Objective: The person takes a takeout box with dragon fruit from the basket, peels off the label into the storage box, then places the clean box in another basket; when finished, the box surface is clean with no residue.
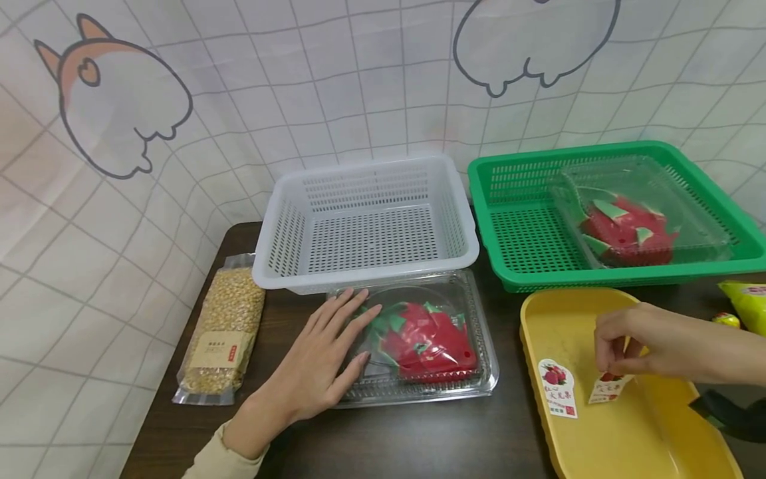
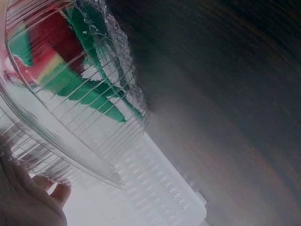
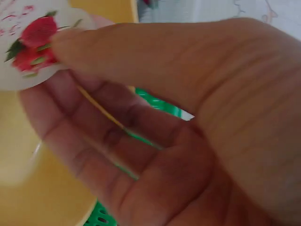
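My left hand rests with spread, straight fingers on the left side of a clear plastic clamshell box. Inside that box lies a red and green plush dragon fruit. Over the yellow tray, my right hand pinches a white dragon-fruit sticker between thumb and fingers. The right wrist view shows the thumb pressed on the edge of the sticker, by its printed fruit. A second sticker of the same kind lies against the tray's left inner side.
Behind the box stands a white basket. To its right, a green basket holds another clear box with a plush dragon fruit. A vacuum-packed bag of grains lies at left. Yellow-green packaging sits at the right edge.
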A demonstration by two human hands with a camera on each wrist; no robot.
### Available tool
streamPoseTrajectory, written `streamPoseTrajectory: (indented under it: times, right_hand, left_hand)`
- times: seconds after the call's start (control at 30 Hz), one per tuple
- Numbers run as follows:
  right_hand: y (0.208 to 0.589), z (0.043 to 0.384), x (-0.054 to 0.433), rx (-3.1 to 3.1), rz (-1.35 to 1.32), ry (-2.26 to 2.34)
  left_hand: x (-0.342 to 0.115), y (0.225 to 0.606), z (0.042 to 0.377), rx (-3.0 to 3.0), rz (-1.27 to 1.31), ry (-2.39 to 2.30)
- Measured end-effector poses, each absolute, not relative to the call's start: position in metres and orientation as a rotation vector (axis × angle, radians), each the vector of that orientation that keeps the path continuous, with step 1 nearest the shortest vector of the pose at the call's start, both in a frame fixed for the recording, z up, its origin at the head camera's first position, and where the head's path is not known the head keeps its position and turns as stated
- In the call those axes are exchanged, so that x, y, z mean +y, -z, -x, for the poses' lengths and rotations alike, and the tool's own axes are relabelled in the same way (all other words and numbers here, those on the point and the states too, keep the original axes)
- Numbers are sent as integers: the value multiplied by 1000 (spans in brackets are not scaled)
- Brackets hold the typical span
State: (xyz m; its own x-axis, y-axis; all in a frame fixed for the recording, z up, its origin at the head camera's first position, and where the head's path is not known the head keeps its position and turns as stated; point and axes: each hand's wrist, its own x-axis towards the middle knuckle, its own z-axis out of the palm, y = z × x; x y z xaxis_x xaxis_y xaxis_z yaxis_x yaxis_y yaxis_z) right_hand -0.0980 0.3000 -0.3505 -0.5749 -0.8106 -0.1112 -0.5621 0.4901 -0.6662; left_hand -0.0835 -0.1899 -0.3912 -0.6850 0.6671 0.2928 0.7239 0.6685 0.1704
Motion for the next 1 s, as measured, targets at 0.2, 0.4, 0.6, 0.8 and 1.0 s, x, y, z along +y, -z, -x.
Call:
streamPoseTrajectory:
  times: [0.2,0.4,0.6,0.8,1.0]
  right_hand:
    - [357,102,296,2387,962,676]
    - [368,105,297,2444,929,687]
    - [378,105,296,2465,930,721]
    - [382,106,291,2496,851,666]
    - [387,106,288,2529,844,660]
  left_hand:
    - [-190,391,83,-2674,1129,404]
    - [-188,391,84,-2670,1131,409]
    - [-188,392,85,-2664,1133,408]
    - [-189,392,84,-2683,1126,408]
    - [-190,392,83,-2692,1122,412]
